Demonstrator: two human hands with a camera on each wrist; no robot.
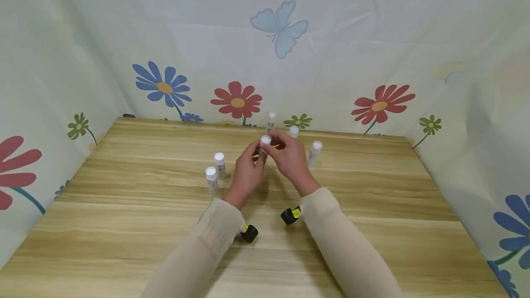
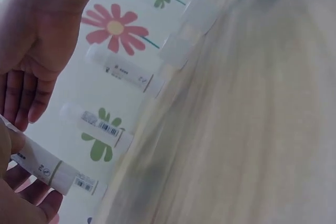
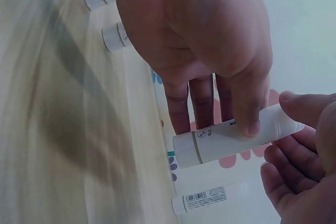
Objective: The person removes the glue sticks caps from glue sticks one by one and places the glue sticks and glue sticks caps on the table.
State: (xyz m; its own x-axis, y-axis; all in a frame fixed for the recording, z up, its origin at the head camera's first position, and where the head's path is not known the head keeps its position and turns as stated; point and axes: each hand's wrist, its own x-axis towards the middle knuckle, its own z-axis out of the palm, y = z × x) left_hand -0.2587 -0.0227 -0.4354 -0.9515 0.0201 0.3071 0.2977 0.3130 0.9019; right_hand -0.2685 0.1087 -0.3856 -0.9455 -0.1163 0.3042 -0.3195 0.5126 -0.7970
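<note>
A white glue stick (image 1: 265, 140) with a pale label stands between both hands, tilted a little in the wrist views. My left hand (image 1: 249, 168) holds its body, thumb on the label in the right wrist view, where the glue stick (image 3: 215, 141) shows a "21g" mark. At its upper end, my right hand (image 1: 291, 158) pinches the ridged cap (image 3: 287, 120) with the thumb and curled fingers. From the left wrist view, the right hand's grip on the cap falls outside the frame. Just behind the hands stands another glue stick (image 1: 271, 122).
Two glue sticks, the nearer (image 1: 211, 181) and the farther (image 1: 220, 165), stand left of my hands. On the right are another glue stick (image 1: 314, 153) and one (image 1: 294, 131) partly hidden by my right hand. The wooden table (image 1: 124, 224) meets a flowered curtain (image 1: 198, 54) at the back.
</note>
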